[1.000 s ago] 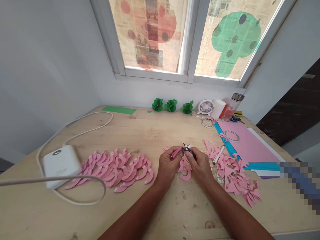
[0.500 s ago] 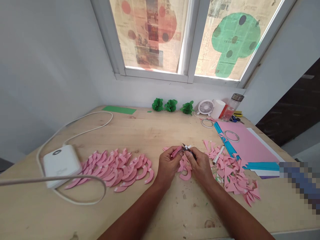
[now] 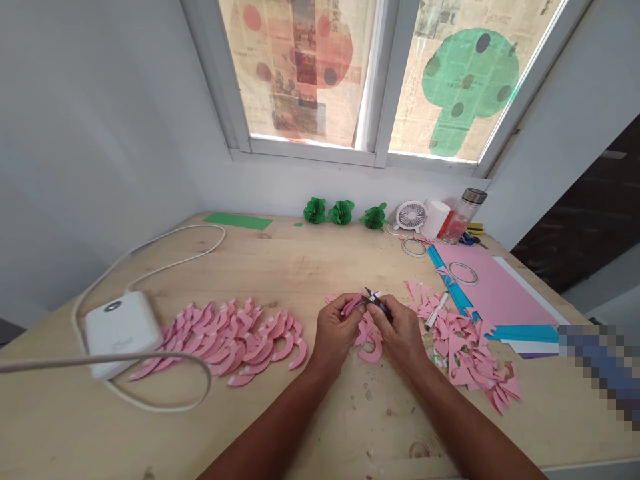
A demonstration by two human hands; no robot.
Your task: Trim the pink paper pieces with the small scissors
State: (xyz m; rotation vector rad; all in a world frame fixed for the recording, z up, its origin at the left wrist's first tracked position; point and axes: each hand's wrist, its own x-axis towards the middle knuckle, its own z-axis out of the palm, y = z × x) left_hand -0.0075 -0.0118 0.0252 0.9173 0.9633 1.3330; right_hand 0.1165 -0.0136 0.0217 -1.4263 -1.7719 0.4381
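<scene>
My left hand [image 3: 334,331] is closed on a curved pink paper piece [image 3: 353,303] held above the wooden table [image 3: 280,267]. My right hand [image 3: 397,328] grips small dark scissors [image 3: 376,301], their tips touching the pink piece. Under my hands lie a few more curved pink pieces [image 3: 371,350]. To the left spreads a big group of cut pink crescents [image 3: 235,337]. To the right lies a heap of pink scraps [image 3: 470,350] with a white pen [image 3: 437,310] among them.
A white box device [image 3: 120,328] with a thick cable [image 3: 150,270] sits at the left. At the back stand three green paper balls [image 3: 343,211], a small fan [image 3: 411,215], a bottle [image 3: 465,213], tape rings [image 3: 463,272], and pink [image 3: 500,290], blue and green sheets.
</scene>
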